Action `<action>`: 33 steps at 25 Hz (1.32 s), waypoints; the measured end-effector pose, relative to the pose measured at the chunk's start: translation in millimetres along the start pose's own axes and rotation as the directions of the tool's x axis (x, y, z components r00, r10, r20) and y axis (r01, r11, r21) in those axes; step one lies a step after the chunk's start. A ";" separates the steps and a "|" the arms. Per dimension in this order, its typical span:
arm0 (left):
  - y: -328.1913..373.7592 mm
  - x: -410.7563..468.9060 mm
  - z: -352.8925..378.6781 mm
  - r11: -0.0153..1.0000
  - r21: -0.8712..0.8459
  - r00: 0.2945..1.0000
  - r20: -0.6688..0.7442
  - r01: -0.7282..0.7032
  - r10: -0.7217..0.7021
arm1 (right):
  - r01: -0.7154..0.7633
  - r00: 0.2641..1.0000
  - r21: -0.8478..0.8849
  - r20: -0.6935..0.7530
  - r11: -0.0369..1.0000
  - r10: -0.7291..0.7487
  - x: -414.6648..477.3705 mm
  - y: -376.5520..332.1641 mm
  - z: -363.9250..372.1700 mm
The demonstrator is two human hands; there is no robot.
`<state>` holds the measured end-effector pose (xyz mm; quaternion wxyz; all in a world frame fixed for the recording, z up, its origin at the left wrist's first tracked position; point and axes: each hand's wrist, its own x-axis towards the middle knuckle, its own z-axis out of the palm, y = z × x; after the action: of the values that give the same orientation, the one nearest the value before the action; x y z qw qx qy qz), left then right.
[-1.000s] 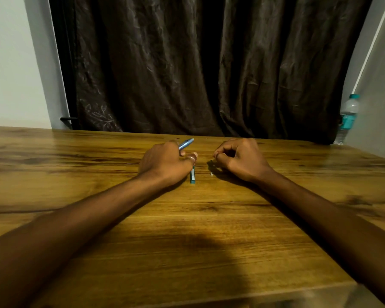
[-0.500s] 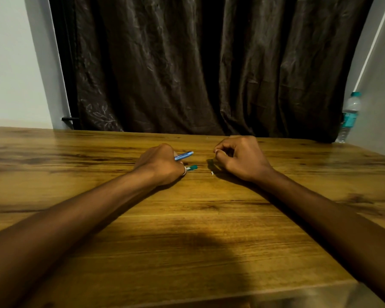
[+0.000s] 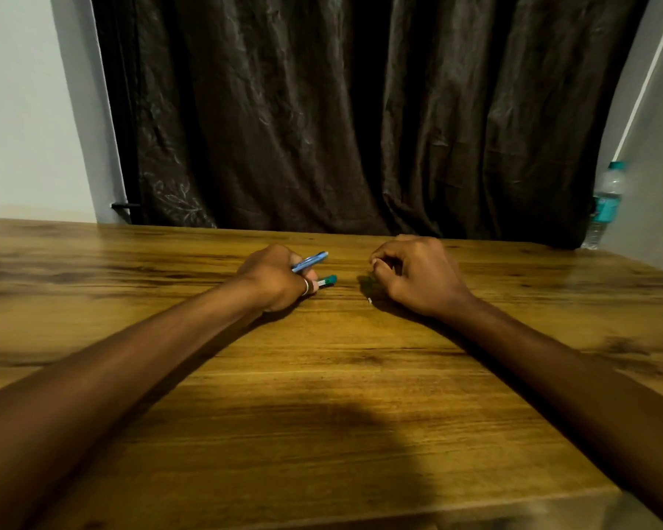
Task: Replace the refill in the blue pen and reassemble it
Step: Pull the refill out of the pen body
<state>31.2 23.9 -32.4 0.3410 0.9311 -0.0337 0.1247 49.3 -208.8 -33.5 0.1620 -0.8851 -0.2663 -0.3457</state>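
Pen apart, parts split between two hands over the tabletop (image 3: 322,395).

The left hand (image 3: 274,277) is clenched round the blue pen barrel (image 3: 310,261), whose light-blue end juts out toward the right hand, and a short teal-tipped piece (image 3: 327,281), with a white band behind the tip, pokes out from under the same fingers, just beside a ring (image 3: 305,286). In the gap between the hands lies nothing I can make out. The right hand (image 3: 418,275) is curled with thumb and forefinger pinched; whether it grips anything I cannot tell. A tiny pale bit (image 3: 369,300) lies on the wood just below its fingers. This looks mid-swap, I'd judge: next the refill must be lined up with the barrel's open end and slid in straight.
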 end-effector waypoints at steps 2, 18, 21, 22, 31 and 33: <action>1.7 2.8 -2.9 0.996 -0.086 0.999 -0.045 -0.002 -0.002 | -0.024 0.999 -0.068 -0.047 0.997 0.021 1.7 -2.4 0.4; -8.8 7.2 -13.2 0.938 -0.272 0.971 -0.170 -0.213 0.171 | -0.290 0.946 0.672 0.092 0.681 0.312 42.5 -42.6 27.5; -5.7 5.9 -16.4 0.929 -0.302 0.972 -0.160 -0.216 0.174 | -0.320 0.933 0.701 0.118 0.637 0.338 41.4 -43.0 22.6; -4.3 5.5 -16.9 0.928 -0.310 0.974 -0.154 -0.208 0.167 | -0.327 0.932 0.699 0.125 0.636 0.341 40.7 -42.7 21.5; -9.8 9.6 -28.1 0.936 -0.336 0.979 -0.198 -0.106 0.040 | -0.333 0.915 0.585 0.010 0.739 0.404 40.3 -19.7 14.7; -15.2 13.2 -31.4 0.944 -0.318 0.967 -0.256 -0.092 0.008 | -0.259 0.961 0.422 0.022 0.869 0.276 33.9 -19.8 20.8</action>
<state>39.7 56.0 -15.4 0.4891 0.8370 -0.0343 0.2428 69.7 -170.9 -22.6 0.4005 -0.8506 -0.2061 -0.2713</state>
